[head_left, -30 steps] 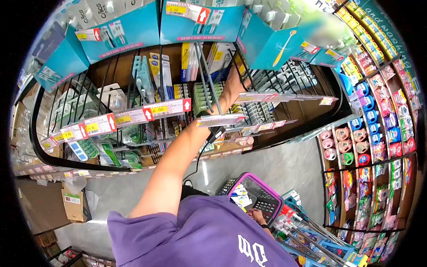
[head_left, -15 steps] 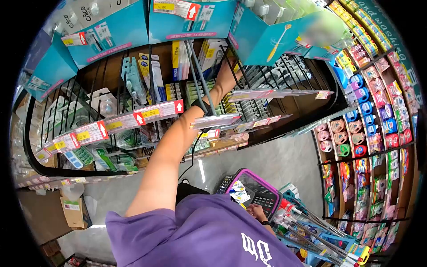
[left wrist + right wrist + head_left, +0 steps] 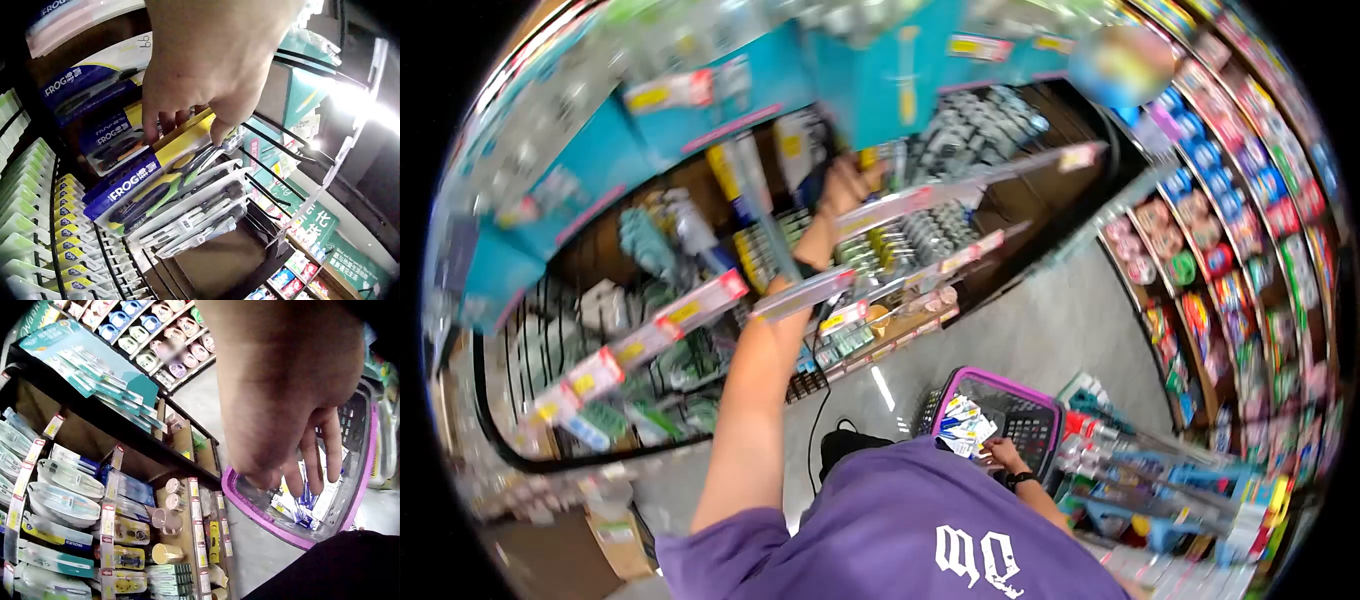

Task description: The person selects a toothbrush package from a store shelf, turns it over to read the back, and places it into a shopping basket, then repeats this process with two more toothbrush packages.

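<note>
My left hand (image 3: 206, 75) reaches among the hanging packs on a shelf rack and pinches the top of a blue-and-yellow FROG toothbrush pack (image 3: 140, 178), thumb on the near side, fingers behind. Other toothbrush packs (image 3: 194, 228) hang close in front of it, and another FROG pack (image 3: 112, 137) lies just behind. In the head view this left hand (image 3: 840, 190) is partly hidden behind the rack's price strips. My right hand (image 3: 300, 447) hangs over a black basket with a pink rim (image 3: 369, 469), fingers loosely extended. White-and-blue packs (image 3: 306, 503) lie inside the basket.
Black wire hooks (image 3: 262, 165) and price-label strips (image 3: 990, 185) surround the left hand. Teal display boxes (image 3: 900, 90) stand above the rack. Mops and poles (image 3: 1160, 480) stand right of the basket. Shelves of bottles (image 3: 1190, 220) rise at the far right.
The head view has tilted and blurred, so the rack slants and the left hand appears farther left. That hand stays among the packs; the right hand remains at the basket.
</note>
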`<state>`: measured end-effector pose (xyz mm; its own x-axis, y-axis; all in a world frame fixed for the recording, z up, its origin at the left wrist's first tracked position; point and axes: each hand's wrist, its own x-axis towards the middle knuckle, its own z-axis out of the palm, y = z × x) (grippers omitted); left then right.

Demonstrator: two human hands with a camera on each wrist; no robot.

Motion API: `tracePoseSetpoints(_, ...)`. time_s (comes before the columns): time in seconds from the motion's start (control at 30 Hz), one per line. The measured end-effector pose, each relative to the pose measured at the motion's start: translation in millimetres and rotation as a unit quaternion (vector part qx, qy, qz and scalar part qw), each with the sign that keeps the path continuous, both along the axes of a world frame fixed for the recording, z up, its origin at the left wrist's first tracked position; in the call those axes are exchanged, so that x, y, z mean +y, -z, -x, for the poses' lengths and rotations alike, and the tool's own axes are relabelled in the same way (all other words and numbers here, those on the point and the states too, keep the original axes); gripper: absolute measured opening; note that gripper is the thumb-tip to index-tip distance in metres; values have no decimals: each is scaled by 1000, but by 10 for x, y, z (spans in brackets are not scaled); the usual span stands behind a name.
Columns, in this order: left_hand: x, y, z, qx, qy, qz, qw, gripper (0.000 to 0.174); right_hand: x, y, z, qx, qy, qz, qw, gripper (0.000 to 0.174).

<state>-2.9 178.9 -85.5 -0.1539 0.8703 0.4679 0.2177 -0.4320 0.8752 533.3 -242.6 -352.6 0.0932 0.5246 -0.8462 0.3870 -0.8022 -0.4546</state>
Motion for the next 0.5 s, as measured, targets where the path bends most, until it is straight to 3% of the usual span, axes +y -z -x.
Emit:
tracePoseSetpoints(0.1,-153,-49,-147,-89,103,-85,987,38,-201,-32,25,-23,16,21,999,28)
tracePoseSetpoints(0.17,-273,-25,-102,-133,174,17,976,43,-250,4,-3,-18,27,18,999,27)
tracePoseSetpoints(0.23,-707,-409,-300,-121,147,15,982,42,-277,80,-29,6,57,17,998,22)
tracePoseSetpoints(0.27,-798,-455,-321,-36,117,-10,992,41,-299,125,-27,9,62,16,998,22)
tracePoseSetpoints(0.3,-952,-600,-415,-27,80,0,996,37,-307,138,-24,11,67,14,998,21)
tracePoseSetpoints(0.37,-903,-465,-334,30,95,16,995,37,-357,163,-7,1,66,-1,998,23)
tracePoseSetpoints(0.4,-965,-497,-408,49,58,-23,997,35,-387,179,-6,8,76,-9,997,23)
tracePoseSetpoints(0.5,-1162,-489,-564,-2,-16,122,992,36,-467,319,-62,50,90,-6,995,22)
